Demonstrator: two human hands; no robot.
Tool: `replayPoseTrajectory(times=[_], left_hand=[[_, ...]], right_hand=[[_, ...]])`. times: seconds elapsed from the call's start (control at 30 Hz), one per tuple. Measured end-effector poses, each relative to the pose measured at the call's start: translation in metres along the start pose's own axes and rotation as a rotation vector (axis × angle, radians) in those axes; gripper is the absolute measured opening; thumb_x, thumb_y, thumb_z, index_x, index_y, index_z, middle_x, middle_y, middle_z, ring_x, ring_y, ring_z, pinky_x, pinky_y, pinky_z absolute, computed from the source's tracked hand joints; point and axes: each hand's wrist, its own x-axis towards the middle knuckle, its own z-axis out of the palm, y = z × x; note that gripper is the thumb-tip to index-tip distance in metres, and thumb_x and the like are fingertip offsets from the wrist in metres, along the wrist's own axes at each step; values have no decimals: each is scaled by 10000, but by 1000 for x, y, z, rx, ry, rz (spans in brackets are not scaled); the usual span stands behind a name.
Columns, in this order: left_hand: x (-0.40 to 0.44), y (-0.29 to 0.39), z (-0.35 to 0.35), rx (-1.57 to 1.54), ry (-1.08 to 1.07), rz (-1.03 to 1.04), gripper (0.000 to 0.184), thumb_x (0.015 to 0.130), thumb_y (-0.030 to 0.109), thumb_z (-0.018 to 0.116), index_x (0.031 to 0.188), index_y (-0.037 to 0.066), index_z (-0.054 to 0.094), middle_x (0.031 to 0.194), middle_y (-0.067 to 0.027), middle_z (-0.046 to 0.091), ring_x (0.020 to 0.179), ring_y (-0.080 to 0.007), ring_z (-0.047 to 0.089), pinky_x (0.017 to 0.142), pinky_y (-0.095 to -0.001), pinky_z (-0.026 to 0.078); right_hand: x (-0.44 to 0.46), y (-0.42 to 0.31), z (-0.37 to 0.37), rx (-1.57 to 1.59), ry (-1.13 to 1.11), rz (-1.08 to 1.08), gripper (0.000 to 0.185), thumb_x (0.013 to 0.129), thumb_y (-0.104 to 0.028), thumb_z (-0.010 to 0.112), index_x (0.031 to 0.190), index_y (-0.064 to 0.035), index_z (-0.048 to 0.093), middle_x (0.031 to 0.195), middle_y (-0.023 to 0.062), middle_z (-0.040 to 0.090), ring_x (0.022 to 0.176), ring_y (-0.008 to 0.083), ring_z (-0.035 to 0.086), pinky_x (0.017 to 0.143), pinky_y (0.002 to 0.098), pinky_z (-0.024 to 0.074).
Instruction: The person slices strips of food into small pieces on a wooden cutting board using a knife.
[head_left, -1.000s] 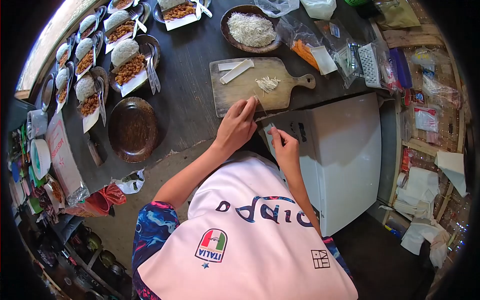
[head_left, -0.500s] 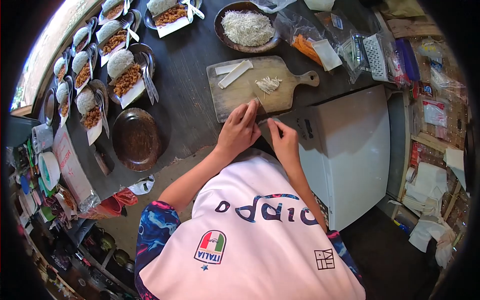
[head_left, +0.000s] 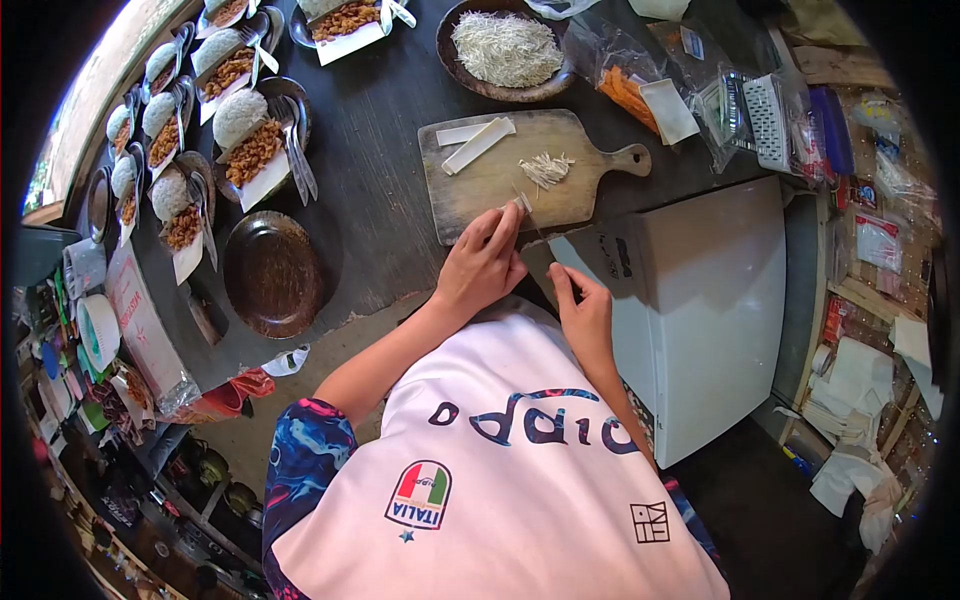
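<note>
On the near edge of the wooden cutting board [head_left: 460, 205], my left hand [head_left: 485, 250] pinches a small white piece, mostly covered by its fingertips. My right hand [head_left: 583, 305] is closed around the handle of a thin knife [head_left: 537, 229], whose blade points toward the left fingertips. What the white food is, I cannot tell. Two flat white strips [head_left: 478, 145] lie at the board's far left. A little heap of white matchstick shreds [head_left: 546, 170] sits right of the board's middle.
Beyond the board stands a brown bowl [head_left: 450, 68] heaped with white shreds. Several plates of rice [head_left: 240, 118] line the left, beside a bare brown plate [head_left: 270, 275]. Plastic bags and a white grater [head_left: 766, 118] lie at back right. A white refrigerator [head_left: 715, 300] stands at my right.
My right hand has drawn slightly toward me and to the right with the knife, so more blade shows. The left hand keeps its place at the board's near edge. The view has shifted a little.
</note>
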Motion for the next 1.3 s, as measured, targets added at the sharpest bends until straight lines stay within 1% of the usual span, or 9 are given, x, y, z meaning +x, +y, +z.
replayPoseTrajectory(times=[0.07,0.17,0.3,0.33,0.43,0.63,0.73,1.1,1.3], left_hand=[[1,-1,1,9,1,6,618,824,179,618,1389,-72,610,1481,-129,523,1339,-264,496,1137,-382,444],[-3,2,1,24,1,14,604,830,187,614,1374,-77,613,1470,-130,523,1333,-260,491,1134,-375,444],[2,-1,-2,46,17,29,592,842,211,606,1350,-91,613,1463,-136,522,1315,-254,491,1133,-358,437],[1,-1,-1,43,15,30,593,841,212,606,1349,-94,613,1463,-137,524,1315,-255,491,1133,-358,437],[-1,-1,1,57,29,35,583,844,210,604,1339,-98,619,1456,-138,528,1315,-254,492,1132,-358,438],[0,0,-1,86,34,44,560,850,210,599,1314,-101,636,1455,-140,529,1315,-250,502,1128,-357,443],[-2,-2,2,74,53,54,570,854,211,595,1330,-101,624,1455,-141,529,1320,-251,506,1135,-357,441],[-4,1,2,13,22,23,626,818,170,610,1385,-96,601,1481,-151,520,1356,-274,497,1148,-386,453],[-3,0,-1,0,33,24,626,810,171,611,1373,-102,608,1472,-161,529,1358,-278,504,1148,-383,456]], right_hand=[[7,26,11,-17,83,-151,486,1017,-420,688,1109,53,748,946,241,761,800,367,705,760,396,535],[17,-3,12,40,23,-124,484,1017,-426,688,1107,46,753,947,242,762,823,378,720,764,390,540],[2,0,4,4,2,12,464,1028,-394,682,1104,60,743,961,218,773,845,291,744,778,370,544],[1,2,6,55,19,-29,459,1030,-391,680,1101,57,747,938,206,775,848,247,746,770,363,544],[15,-2,10,88,12,-158,466,1021,-401,690,1100,54,752,932,203,777,848,251,748,765,365,544],[3,2,4,44,-5,-6,457,1018,-388,693,1097,60,743,932,211,771,809,278,733,750,371,536],[15,3,14,42,53,-166,467,1024,-399,681,1096,58,744,904,223,757,791,292,724,743,378,534],[9,-6,6,36,-9,-84,510,1018,-443,676,1097,55,748,927,218,768,852,295,741,795,382,540],[5,2,5,40,-19,-40,476,1020,-416,689,1095,50,751,844,184,748,756,206,682,728,343,523]])
